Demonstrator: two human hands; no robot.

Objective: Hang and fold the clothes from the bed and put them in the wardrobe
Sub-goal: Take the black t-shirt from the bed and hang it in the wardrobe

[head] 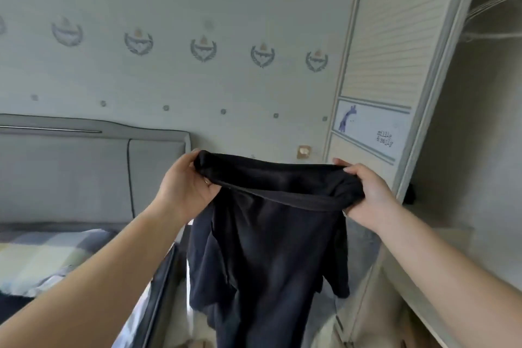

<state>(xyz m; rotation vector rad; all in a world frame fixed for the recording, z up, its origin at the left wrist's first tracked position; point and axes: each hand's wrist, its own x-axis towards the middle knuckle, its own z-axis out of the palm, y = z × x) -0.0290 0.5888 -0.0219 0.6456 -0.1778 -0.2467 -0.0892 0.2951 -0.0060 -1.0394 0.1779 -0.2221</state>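
A black garment (268, 248) hangs in the air in front of me, its top edge stretched between both hands and the rest dangling down. My left hand (186, 183) grips the left end of that edge, fingers curled round the cloth. My right hand (370, 195) grips the right end the same way. The bed (42, 257) with a checked cover lies at the lower left. The wardrobe (466, 178) stands open on the right, its pale shelf visible behind my right forearm.
A grey padded headboard (84, 172) backs the bed against the patterned wall. The wardrobe's sliding door (389, 51), with a small giraffe picture, stands just right of the garment. A hanging rail (494, 34) shows high inside the wardrobe.
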